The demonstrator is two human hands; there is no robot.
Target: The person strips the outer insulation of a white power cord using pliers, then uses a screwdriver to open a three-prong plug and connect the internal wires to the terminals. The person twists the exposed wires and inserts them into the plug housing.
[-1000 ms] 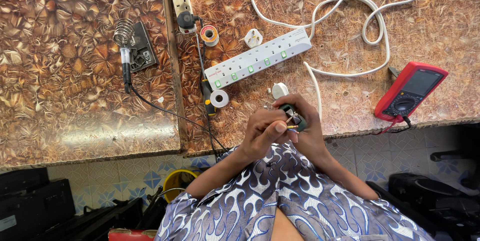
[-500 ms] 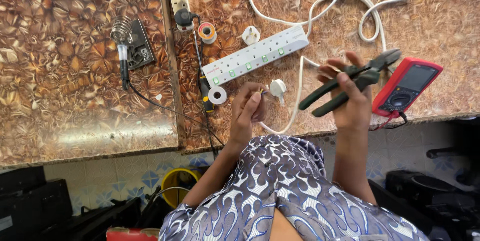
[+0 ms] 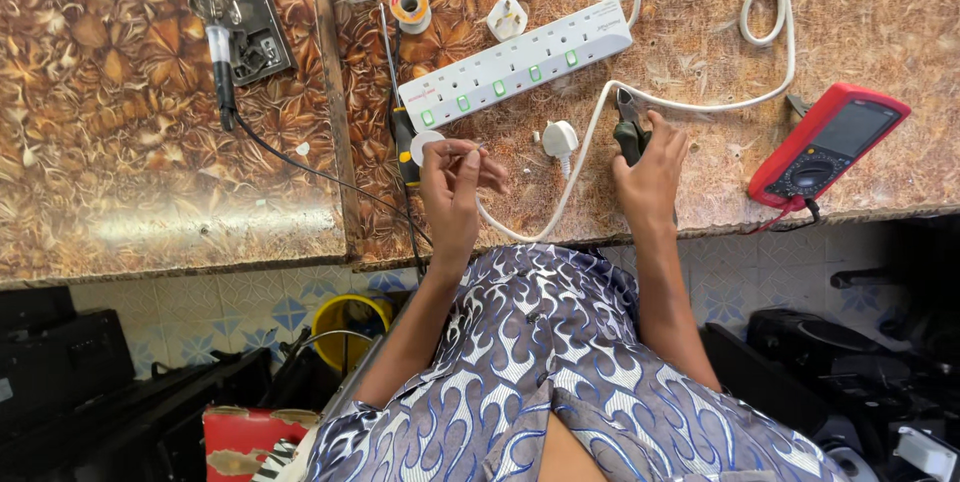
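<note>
My left hand (image 3: 452, 187) pinches the thin bared wire ends of a white cable (image 3: 560, 204) between thumb and fingers, just below the white power strip (image 3: 515, 62). The cable curves from that hand up past my right hand. My right hand (image 3: 650, 174) grips dark-handled pliers (image 3: 628, 124), jaws pointing away, low over the brown patterned worktop (image 3: 150, 172). A loose white plug (image 3: 560, 139) lies between the two hands.
A red multimeter (image 3: 830, 142) lies right of my right hand near the worktop edge. A soldering iron in its stand (image 3: 222, 32), a solder spool (image 3: 410, 7), a second white plug (image 3: 507, 17) and coiled white cable (image 3: 770, 12) lie further back. A screwdriver (image 3: 403, 147) lies beside my left hand.
My right hand has come down from mid-air with the pliers to the worktop beside the cable. My left hand has drawn the wire ends out to the left.
</note>
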